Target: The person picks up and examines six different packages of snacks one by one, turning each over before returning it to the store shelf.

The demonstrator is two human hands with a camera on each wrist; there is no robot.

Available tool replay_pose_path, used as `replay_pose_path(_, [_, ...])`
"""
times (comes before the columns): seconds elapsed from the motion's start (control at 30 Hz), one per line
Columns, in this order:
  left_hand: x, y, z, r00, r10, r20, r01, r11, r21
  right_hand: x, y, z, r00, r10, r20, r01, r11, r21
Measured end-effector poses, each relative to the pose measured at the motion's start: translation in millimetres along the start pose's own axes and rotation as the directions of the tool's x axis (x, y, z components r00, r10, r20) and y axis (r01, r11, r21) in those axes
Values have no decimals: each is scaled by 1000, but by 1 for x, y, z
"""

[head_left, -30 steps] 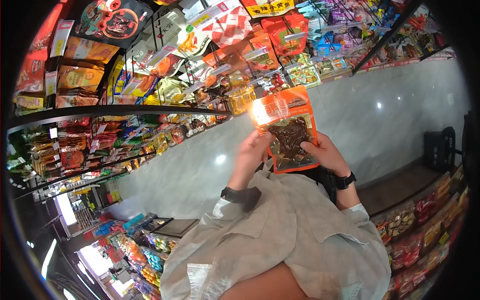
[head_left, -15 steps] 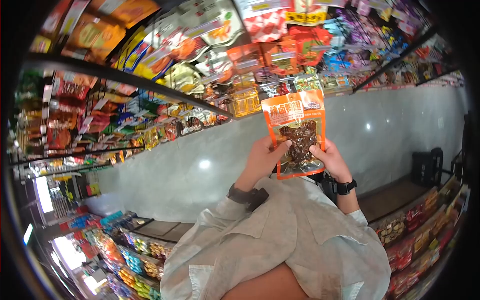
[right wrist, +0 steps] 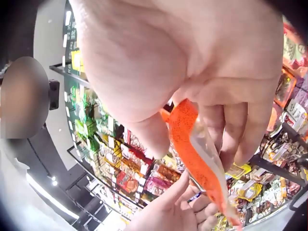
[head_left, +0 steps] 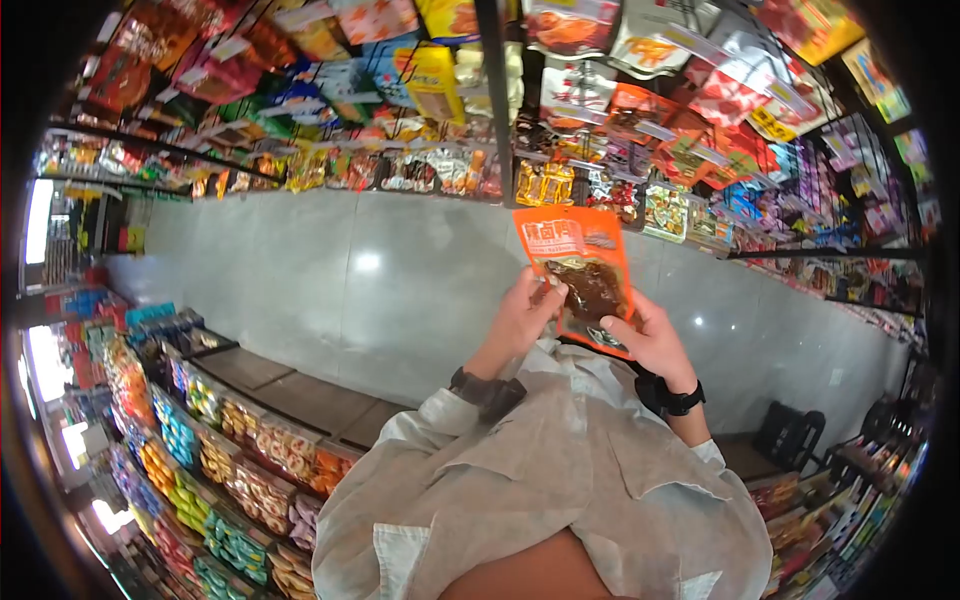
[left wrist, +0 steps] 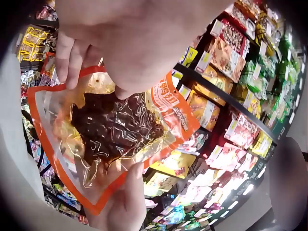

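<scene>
A clear snack pouch with orange borders (head_left: 590,285) is held upright in front of the body, leaning slightly left in the head view. Dark brown, glossy pieces show through its window. My left hand (head_left: 522,318) pinches its left edge, thumb over the front. On the opposite side my right hand (head_left: 656,342) grips the lower right edge between its thumb, which lies on the front, and fingers behind. From the left wrist the pouch (left wrist: 115,127) shows its window broadly. The right wrist view catches the pouch (right wrist: 195,149) nearly edge-on, right fingers behind it.
Racks of hanging snack bags (head_left: 570,90) line the far side, beyond a grey floor (head_left: 300,265). Bins of packaged goods (head_left: 240,440) stand at the lower left. A black basket (head_left: 790,435) sits on the right. A dark rack post (head_left: 495,90) rises behind the pouch.
The head view has swung, so the racks have shifted right and the near bins show more. The pouch tilted upright, then leans left again. Both hands keep hold of it.
</scene>
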State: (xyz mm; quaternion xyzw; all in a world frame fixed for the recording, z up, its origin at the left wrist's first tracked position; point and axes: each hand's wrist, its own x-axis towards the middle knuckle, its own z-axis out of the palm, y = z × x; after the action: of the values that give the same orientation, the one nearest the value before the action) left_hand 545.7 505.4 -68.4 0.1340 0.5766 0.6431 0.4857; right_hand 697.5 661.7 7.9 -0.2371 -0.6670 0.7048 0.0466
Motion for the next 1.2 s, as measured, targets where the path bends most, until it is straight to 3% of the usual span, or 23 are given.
replay_pose_path(0.1, [-3,-2,-25,998,15,-66,-22,995,-98,14,-28,26,989,21,144,20,959,-282])
replay_pose_path(0.23, [-10,6,-38,982,69,-173,-112,962,-250,33,-29,45,980,-82,182,131,951,-280])
replay_pose_path(0.33, [1,5,-45,943,319,-98,-319,948,22,50,-37,36,993,-45,105,64,981,-181])
replay_pose_path(0.37, [4,7,-45,959,275,-74,-270,960,73,57,-26,33,986,-158,57,165,973,-161])
replay_pose_path(0.43, [11,14,-40,983,182,-31,-174,968,183,72,-14,12,998,-62,27,65,989,-132])
replay_pose_path(0.47, [14,17,-33,979,200,-48,-188,965,185,77,-11,1,1000,-16,13,17,993,-115])
replay_pose_path(0.63, [42,45,6,942,305,-137,-244,909,339,109,13,-78,976,-89,-201,49,979,-196])
replay_pose_path(0.73, [63,44,8,964,240,-113,-184,911,368,135,28,-137,926,-136,-352,75,981,-181])
replay_pose_path(0.77, [76,44,14,971,188,-148,-125,926,356,143,25,-173,924,-52,-378,-4,989,-147])
replay_pose_path(0.87, [89,36,11,965,83,-247,-1,948,317,171,48,-210,860,-447,-247,370,878,-303])
replay_pose_path(0.9, [93,39,15,963,70,-262,23,940,339,178,66,-223,876,-413,-250,346,898,-271])
replay_pose_path(1.0, [112,47,33,951,14,-308,91,941,325,195,116,-257,931,-84,-356,13,980,-197])
replay_pose_path(1.13, [136,43,60,943,30,-332,109,913,393,224,181,-276,918,24,-396,-79,989,-124])
replay_pose_path(1.2, [142,44,73,945,34,-324,101,916,389,236,184,-282,926,74,-371,-104,993,-62])
